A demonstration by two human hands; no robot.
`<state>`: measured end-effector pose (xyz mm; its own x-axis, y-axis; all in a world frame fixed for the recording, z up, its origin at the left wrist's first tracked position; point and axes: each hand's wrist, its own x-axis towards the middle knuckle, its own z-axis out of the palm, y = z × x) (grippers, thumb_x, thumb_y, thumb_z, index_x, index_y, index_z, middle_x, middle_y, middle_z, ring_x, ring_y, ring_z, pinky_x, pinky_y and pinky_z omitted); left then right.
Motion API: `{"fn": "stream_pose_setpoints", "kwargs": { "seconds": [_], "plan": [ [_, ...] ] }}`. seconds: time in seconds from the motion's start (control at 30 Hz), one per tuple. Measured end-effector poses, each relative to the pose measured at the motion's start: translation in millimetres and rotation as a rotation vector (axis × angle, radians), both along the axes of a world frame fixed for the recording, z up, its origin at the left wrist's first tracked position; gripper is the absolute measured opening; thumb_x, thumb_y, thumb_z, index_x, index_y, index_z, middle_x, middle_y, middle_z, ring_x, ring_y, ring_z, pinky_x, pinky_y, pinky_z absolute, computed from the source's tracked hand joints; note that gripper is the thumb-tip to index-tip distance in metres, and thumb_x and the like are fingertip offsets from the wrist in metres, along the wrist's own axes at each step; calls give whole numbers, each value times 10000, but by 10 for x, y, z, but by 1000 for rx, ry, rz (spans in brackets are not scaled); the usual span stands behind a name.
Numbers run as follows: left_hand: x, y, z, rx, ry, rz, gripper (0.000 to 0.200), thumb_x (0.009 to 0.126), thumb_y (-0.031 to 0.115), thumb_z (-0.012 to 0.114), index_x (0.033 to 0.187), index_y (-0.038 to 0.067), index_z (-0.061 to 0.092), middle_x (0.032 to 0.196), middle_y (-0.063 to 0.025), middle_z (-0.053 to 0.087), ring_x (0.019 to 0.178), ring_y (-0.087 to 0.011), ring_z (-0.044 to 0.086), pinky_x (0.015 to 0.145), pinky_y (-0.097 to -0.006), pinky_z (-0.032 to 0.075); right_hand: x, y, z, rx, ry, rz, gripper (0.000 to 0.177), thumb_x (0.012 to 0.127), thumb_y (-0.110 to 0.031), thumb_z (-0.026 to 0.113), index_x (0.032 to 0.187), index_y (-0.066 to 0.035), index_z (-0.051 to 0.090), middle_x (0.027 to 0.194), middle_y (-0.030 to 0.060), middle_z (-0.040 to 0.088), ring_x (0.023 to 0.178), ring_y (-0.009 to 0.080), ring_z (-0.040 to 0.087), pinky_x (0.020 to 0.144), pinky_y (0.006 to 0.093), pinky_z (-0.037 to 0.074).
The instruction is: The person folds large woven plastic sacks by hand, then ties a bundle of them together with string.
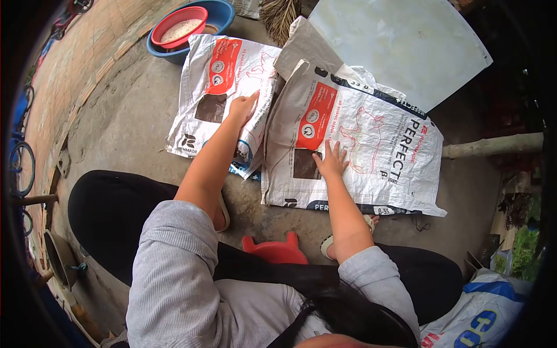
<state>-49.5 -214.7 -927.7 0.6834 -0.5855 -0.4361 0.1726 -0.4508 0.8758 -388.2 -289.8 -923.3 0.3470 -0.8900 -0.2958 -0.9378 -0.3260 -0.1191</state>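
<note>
Two white printed sacks lie on the ground before me. The left sack [194,58] has a red panel and a dark square. My left hand [242,108] rests on its right part, near the fold between the sacks; its fingers are partly bent and I cannot make out whether they pinch the material. Over the right sack [400,136], lettered PERFECT, my right hand [332,159] lies flat with fingers spread, beside the dark square. This sack is flattened, its left edge overlapping the left one.
A red basin [200,13] with pale contents sits in a blue basin [223,14]. A pale board [406,46] lies beyond the sacks, a wooden pole [493,145] at right. A red stool [278,252] is between my legs. Another sack [476,313] lies lower right.
</note>
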Motion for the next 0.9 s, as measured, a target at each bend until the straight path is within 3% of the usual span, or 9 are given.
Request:
{"fn": "stream_pose_setpoints", "kwargs": {
  "seconds": [0.13,0.2,0.3,0.4,0.47,0.57,0.67,0.87,0.9],
  "plan": [
    [128,246,-517,252,-221,-33,852,755,652,638,1195,-74,562,1163,-213,594,960,-249,613,808,-326,480,-28,3,22,15,-15,-1,769,828,-554,581,1475,-294,256,1566,105,120,1410,438,109,1090,637,137],
    [251,220,-633,177,248,-488,922,763,675,606,1330,-36,455,1297,-209,518,1081,-277,572,897,-367,458,-34,-11,19,16,-9,-2,767,827,-551,584,1474,-293,261,1565,105,121,1410,438,106,1089,638,138],
    [73,225,-260,161,542,-767,858,736,709,621,1288,60,528,1280,-102,554,1082,-262,571,918,-390,460,-49,-13,-12,16,-21,-3,765,827,-534,594,1473,-289,264,1566,105,116,1412,438,92,1087,643,132],
    [-41,148,-609,87,595,-745,762,783,665,607,1257,71,556,1256,-84,576,1023,-218,604,890,-357,479,-28,38,46,-15,-33,-12,733,833,-493,606,1457,-259,302,1549,129,161,1404,438,124,1083,634,155],
    [-241,288,-180,-35,675,-678,710,823,615,593,1283,78,531,1242,-81,586,1024,-206,607,902,-358,480,41,31,-15,-47,-35,-23,700,840,-466,611,1442,-232,341,1531,154,211,1396,437,165,1081,620,184],
    [-386,401,-66,-168,772,-612,658,864,563,579,1309,84,506,1228,-77,596,1025,-194,610,914,-360,481,301,44,-262,-279,-741,43,519,860,-355,612,1312,-127,496,1376,253,424,1283,446,372,1034,524,311],
    [-530,654,-232,-194,822,-615,651,867,555,579,1310,83,504,1226,-76,598,1023,-193,611,914,-360,482,769,324,-37,-100,-916,217,538,889,-370,568,1366,-148,456,1428,276,346,1316,486,305,1076,514,264],
    [371,-681,45,-186,895,-615,638,873,539,579,1312,83,501,1222,-74,601,1019,-192,613,913,-360,484,1356,603,901,186,-917,114,547,946,-375,455,1432,-144,352,1479,298,228,1375,500,153,1119,510,172],
    [139,353,-136,-183,904,-608,635,874,536,579,1312,83,501,1221,-73,601,1019,-191,614,912,-361,485,1366,575,1114,139,-810,168,553,951,-391,433,1441,-156,335,1484,293,215,1375,508,136,1118,522,162]
  ]
}}
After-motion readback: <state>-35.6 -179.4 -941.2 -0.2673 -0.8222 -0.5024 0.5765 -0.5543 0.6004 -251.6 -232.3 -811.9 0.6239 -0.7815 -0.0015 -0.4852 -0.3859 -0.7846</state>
